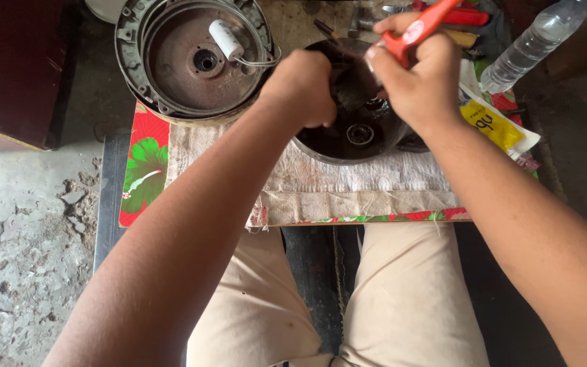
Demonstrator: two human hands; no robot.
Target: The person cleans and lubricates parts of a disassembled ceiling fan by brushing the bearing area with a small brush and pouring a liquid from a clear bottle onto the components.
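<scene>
Knees (402, 299) below; left hand (304, 85) fists in dark housing (348, 146), right hand (416, 75) grips red tool (419, 27) at its rim.

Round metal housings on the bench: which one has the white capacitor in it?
The grey rusty round housing at upper left, untouched, holds the white cylindrical capacitor. The dark round housing sits under the left hand and right hand.

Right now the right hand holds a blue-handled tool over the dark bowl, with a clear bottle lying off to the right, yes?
Not quite: the tool's handle is red, not blue, as the head view shows. The rest holds: the right hand grips it over the dark bowl, and the clear bottle lies off to the right.
</scene>
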